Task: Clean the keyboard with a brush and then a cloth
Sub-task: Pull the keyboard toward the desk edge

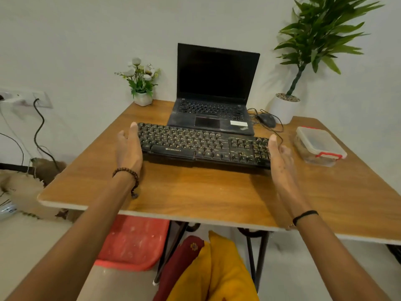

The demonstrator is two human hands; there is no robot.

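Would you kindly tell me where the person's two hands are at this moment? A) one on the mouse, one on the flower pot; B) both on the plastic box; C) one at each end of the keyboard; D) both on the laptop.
C: the left hand is at the left end of the keyboard and the right hand at its right end, both with straight fingers, holding nothing.

keyboard [204, 146] brand: ZEBRONICS, in small white letters just under the space bar
keyboard keys: too small to read
laptop [213, 98] sticker: too blurry to read
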